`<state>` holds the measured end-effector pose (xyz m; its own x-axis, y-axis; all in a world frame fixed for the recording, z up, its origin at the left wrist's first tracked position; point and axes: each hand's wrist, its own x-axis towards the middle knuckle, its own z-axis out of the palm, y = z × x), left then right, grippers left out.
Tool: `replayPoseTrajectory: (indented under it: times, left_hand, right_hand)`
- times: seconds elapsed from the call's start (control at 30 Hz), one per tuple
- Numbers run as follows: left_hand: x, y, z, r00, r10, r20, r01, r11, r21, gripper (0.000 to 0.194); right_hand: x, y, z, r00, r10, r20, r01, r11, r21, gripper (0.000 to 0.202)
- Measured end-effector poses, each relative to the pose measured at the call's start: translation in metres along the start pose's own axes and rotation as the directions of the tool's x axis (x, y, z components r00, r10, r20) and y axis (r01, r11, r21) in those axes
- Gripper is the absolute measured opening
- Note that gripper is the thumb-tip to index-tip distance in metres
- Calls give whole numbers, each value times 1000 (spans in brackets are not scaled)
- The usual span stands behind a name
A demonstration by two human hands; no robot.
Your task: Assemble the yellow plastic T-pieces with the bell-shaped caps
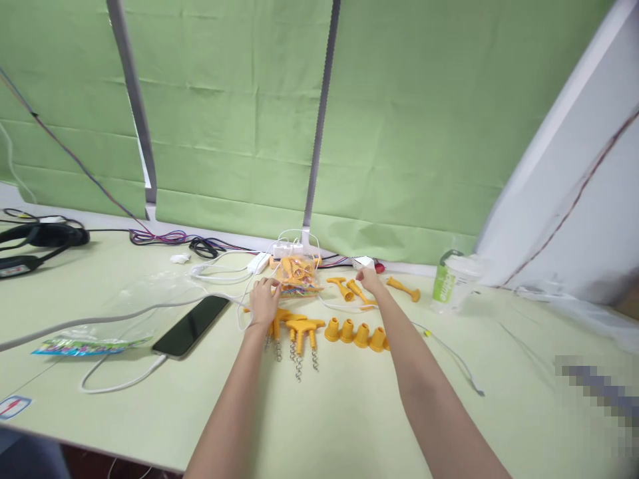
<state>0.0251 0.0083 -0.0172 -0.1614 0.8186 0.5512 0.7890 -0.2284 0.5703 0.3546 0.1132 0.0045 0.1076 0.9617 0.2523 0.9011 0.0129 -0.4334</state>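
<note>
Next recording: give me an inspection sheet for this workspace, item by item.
Surface: pale green table, green cloth panels behind it.
Job's things: clear bag of yellow parts; yellow T-handled corkscrews lying in a row; yellow cone caps standing in a row; loose yellow pieces behind them.
Clutter: smartphone face up, empty plastic bag, lidded cup with green label, black headset.
Grips: left hand rests at the bag's edge; right hand reaches among the loose pieces; what it grips cannot be told.
Cables: white charging cables, power strip, grey cable.
Surroundings: white wall at right.
</note>
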Motion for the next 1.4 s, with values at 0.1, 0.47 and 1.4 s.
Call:
replayPoseTrajectory:
  times: [0.1,0.47,1.4]
  left_hand:
    - [0,-5,3,1000,-13,17,14,1000,-8,17]
    - [0,-6,4,1000,-1,25,2,1000,-25,17]
    - [-22,70,3,877,188,441,143,776,-614,54]
  right_hand:
    - [-2,2,3,1000,14,-6,-14,999,-43,22]
    - [-11,-28,13,990,96,108,-80,987,-142,20]
    - [-194,-57,-28,894,-332,-301,440,777,450,24]
